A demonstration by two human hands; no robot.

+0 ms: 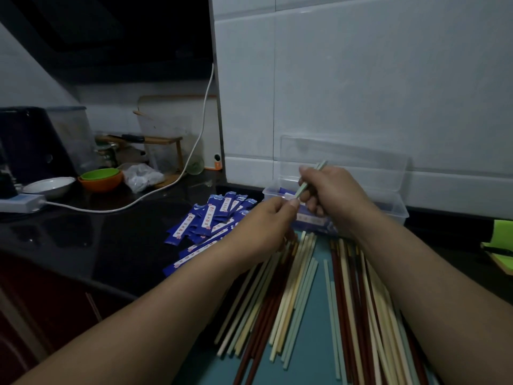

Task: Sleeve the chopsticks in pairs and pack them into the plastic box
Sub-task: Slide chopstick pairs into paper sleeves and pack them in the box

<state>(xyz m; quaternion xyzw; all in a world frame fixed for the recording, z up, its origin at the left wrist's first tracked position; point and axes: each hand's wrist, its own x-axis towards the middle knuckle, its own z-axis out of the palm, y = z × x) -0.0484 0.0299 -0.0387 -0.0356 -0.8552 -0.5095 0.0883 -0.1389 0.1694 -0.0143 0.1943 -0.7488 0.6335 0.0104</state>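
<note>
My right hand (pixel 336 193) grips a pair of pale green chopsticks (pixel 311 177), tilted up to the right above the clear plastic box (pixel 394 209). My left hand (pixel 270 220) pinches their lower tips beside the right hand. The open box with its raised lid (pixel 344 154) holds several blue sleeved pairs. Loose blue paper sleeves (pixel 211 220) lie in a heap to the left of the box. Many bare chopsticks (pixel 302 290), cream, green and dark red, lie spread on a teal mat in front of me, partly hidden by my forearms.
A white tiled wall (pixel 361 79) rises behind the box. On the black counter at the left stand an orange and green bowl (pixel 101 179), a white dish (pixel 50 186), a power strip (pixel 19 202) with a white cable, and a plastic bag. A green pad (pixel 499 245) lies at the right.
</note>
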